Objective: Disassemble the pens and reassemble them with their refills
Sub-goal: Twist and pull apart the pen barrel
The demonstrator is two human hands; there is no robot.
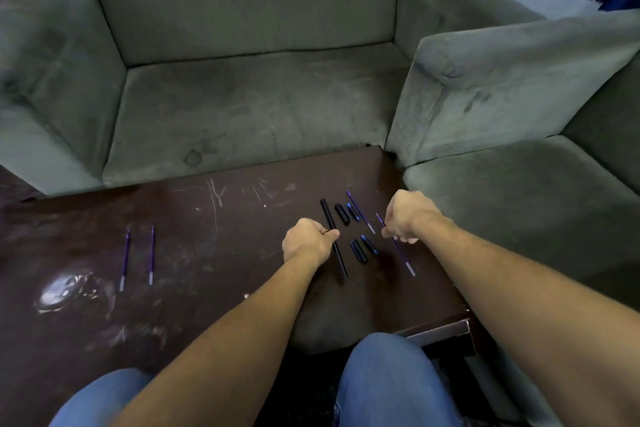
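On the dark wooden table (214,253) my left hand (306,241) pinches a long black pen barrel (339,258) near its middle. My right hand (407,218) grips a thin purple refill (401,253) near its upper end. A second black barrel (327,213) lies just beyond my left hand. Between my hands lie several short black and blue caps and tips (360,250), with more (346,213) farther back. Another purple refill (360,211) lies behind them. Two purple refills (125,258) (151,255) lie side by side on the left of the table.
A grey-green armchair (242,80) stands against the table's far edge, and a second one (502,114) is at the right. The table's front right corner (464,329) is near my knee. A bright glare patch (65,291) lies on the left of the tabletop.
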